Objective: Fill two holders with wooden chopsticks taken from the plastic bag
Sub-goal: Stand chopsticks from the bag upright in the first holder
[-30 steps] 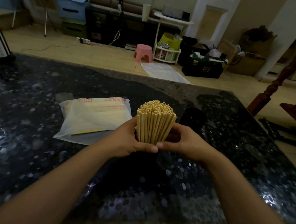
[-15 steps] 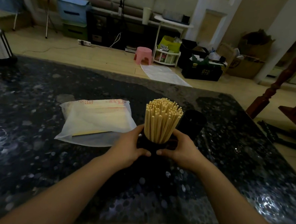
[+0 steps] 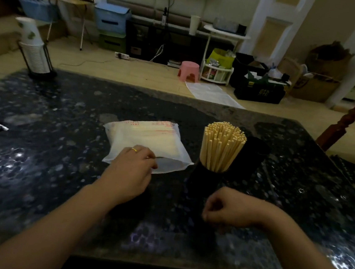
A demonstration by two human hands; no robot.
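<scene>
Left: plastic bag (image 3: 147, 141) flat on dark surface (image 3: 37, 163), more chopsticks inside, red print unreadable; left hand (image 3: 132, 169) pinches its open edge. Centre: we judge front holder (image 3: 202, 180) full of chopsticks (image 3: 221, 147). Right: second holder (image 3: 254, 153) apparently unfilled; right hand (image 3: 228, 207) loosely curled, idle
</scene>
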